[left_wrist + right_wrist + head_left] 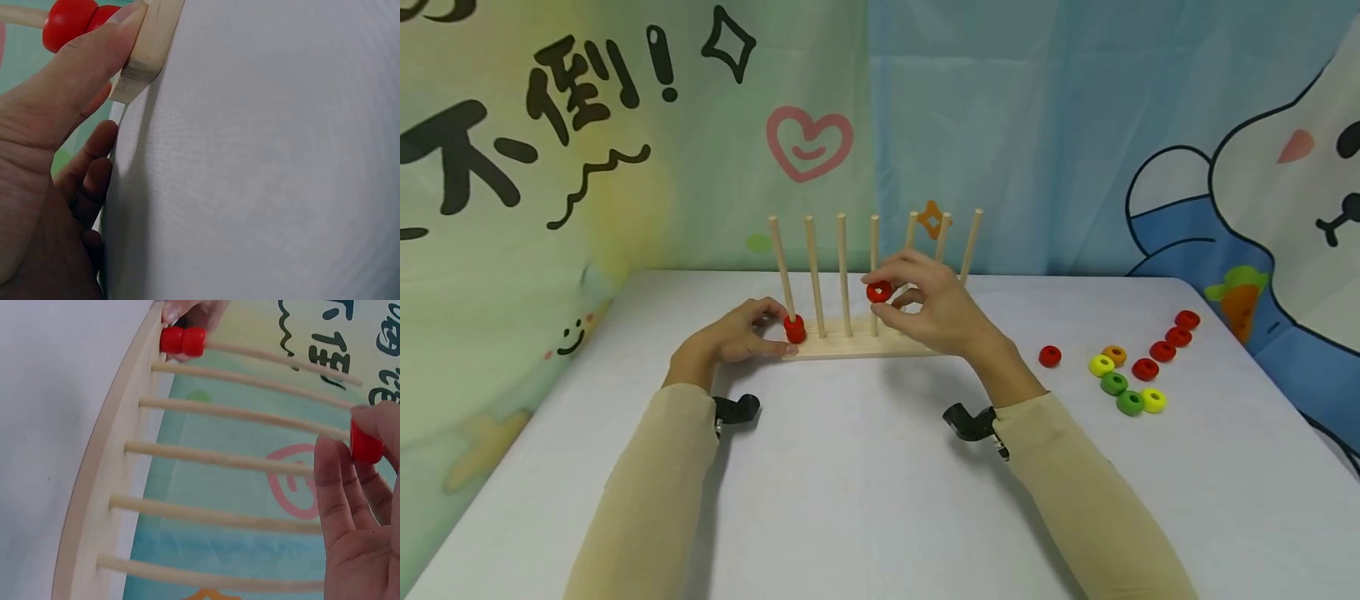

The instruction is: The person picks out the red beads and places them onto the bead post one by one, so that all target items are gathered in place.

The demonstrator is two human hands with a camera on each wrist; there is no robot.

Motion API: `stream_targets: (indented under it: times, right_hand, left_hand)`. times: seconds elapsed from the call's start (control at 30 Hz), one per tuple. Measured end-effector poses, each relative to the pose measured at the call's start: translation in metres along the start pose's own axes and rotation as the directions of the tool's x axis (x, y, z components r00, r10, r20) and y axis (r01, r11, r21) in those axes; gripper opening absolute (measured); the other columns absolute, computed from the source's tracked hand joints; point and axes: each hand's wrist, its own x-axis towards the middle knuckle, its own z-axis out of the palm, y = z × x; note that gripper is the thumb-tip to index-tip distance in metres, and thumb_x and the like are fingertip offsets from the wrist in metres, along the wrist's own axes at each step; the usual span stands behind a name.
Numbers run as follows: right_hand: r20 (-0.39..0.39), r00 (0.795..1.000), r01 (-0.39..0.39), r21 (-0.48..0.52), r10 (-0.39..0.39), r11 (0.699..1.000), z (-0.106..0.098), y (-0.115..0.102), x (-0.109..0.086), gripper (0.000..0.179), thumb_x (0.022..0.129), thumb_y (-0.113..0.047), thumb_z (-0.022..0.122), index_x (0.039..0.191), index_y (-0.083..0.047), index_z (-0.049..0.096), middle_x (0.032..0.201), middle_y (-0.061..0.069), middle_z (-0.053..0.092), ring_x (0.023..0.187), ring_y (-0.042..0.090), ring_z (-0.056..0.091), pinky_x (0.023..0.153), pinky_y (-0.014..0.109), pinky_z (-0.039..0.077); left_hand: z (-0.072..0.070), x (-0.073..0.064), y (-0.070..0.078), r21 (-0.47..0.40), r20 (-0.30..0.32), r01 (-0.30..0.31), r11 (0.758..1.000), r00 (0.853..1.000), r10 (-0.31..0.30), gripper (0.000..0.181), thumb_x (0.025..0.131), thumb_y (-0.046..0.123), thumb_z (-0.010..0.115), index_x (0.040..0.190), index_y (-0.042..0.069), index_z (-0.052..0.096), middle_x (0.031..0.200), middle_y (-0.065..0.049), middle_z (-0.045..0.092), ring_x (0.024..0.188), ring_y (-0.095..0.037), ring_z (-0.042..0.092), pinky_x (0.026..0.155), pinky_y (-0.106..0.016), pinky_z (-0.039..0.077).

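Note:
A wooden peg rack [850,346] with several upright pegs stands on the white table. Two red beads [182,341] are stacked at the bottom of its leftmost peg. My left hand [733,335] grips that end of the base, the thumb [103,47] along its near side and beside the beads. Between thumb and fingertips, my right hand [936,302] pinches another red bead [365,442]. This bead is held up in front of the middle pegs, apart from the leftmost one. The right hand hides parts of the pegs on the right.
Right of the rack lies a single red bead [1050,357]. Farther right are a slanting row of red beads [1162,352], an orange bead [1115,356], yellow beads [1153,401] and green beads [1130,403]. A printed curtain [1000,125] hangs behind the table.

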Motion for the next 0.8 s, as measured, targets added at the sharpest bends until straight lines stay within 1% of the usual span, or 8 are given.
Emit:
stream_targets:
  times: [0.17,0.23,0.33,0.43,0.53,0.7,0.8]
  right_hand:
    - [-0.009,0.999,0.036,-0.010,-0.036,0.999,0.006,-0.004,0.004,0.031,0.081,0.017,0.067,0.111,0.009,0.065,0.111,0.022,0.058,0.088,0.031,0.062,0.069,0.042,0.058]
    - [-0.002,0.999,0.055,-0.019,-0.055,0.998,0.007,-0.006,0.006,0.032,0.081,0.017,0.066,0.112,0.008,0.065,0.109,0.022,0.059,0.088,0.031,0.062,0.067,0.041,0.058]
    - [0.007,0.998,0.063,-0.015,-0.063,0.998,0.010,-0.008,0.010,0.034,0.082,0.015,0.067,0.115,0.007,0.064,0.108,0.021,0.060,0.087,0.031,0.062,0.068,0.041,0.058]
    - [0.009,0.999,0.054,-0.004,-0.054,0.999,0.013,-0.009,0.013,0.033,0.084,0.012,0.069,0.116,0.006,0.063,0.109,0.021,0.061,0.087,0.029,0.062,0.069,0.041,0.058]
    - [0.014,0.999,0.036,0.020,-0.036,0.999,0.017,-0.010,0.016,0.029,0.085,0.010,0.069,0.114,0.007,0.064,0.110,0.021,0.061,0.088,0.029,0.062,0.071,0.041,0.058]
    - [0.016,1.000,0.021,0.067,-0.022,0.998,0.022,-0.013,0.019,0.027,0.085,0.011,0.069,0.112,0.008,0.065,0.110,0.021,0.059,0.088,0.029,0.062,0.074,0.041,0.058]
    - [0.010,1.000,-0.002,0.079,0.001,0.997,0.023,-0.013,0.020,0.028,0.085,0.011,0.069,0.112,0.008,0.065,0.111,0.020,0.058,0.089,0.030,0.062,0.077,0.041,0.058]
  left_hand:
    - [0.001,0.001,0.001,-0.004,0.004,-0.011,1.000,1.000,0.011,0.062,0.076,0.044,0.084,0.121,0.018,0.050,0.139,-0.009,0.040,0.131,-0.034,0.036,0.110,-0.056,0.028]
    - [0.001,0.000,0.001,-0.004,0.002,-0.004,1.000,1.000,0.004,0.062,0.076,0.043,0.085,0.121,0.018,0.050,0.139,-0.009,0.040,0.131,-0.034,0.036,0.110,-0.056,0.029]
    - [0.001,-0.001,0.002,-0.003,0.001,0.003,1.000,1.000,-0.003,0.062,0.076,0.042,0.084,0.121,0.018,0.050,0.138,-0.009,0.040,0.131,-0.034,0.035,0.110,-0.057,0.028]
    - [0.001,0.000,0.002,-0.006,-0.003,0.008,1.000,1.000,-0.008,0.062,0.075,0.042,0.085,0.122,0.019,0.051,0.137,-0.008,0.040,0.131,-0.034,0.035,0.110,-0.057,0.028]
    - [0.001,0.000,0.002,-0.010,-0.005,0.014,1.000,1.000,-0.014,0.061,0.075,0.042,0.085,0.121,0.021,0.051,0.137,-0.007,0.041,0.131,-0.034,0.035,0.110,-0.057,0.028]
    - [0.001,-0.001,0.002,-0.005,-0.006,0.028,1.000,1.000,-0.028,0.061,0.075,0.042,0.085,0.121,0.022,0.051,0.137,-0.007,0.041,0.131,-0.033,0.036,0.109,-0.057,0.029]
    - [0.001,0.000,0.002,-0.006,-0.007,0.025,1.000,1.000,-0.025,0.062,0.075,0.042,0.085,0.122,0.021,0.051,0.137,-0.007,0.042,0.130,-0.034,0.036,0.109,-0.057,0.029]
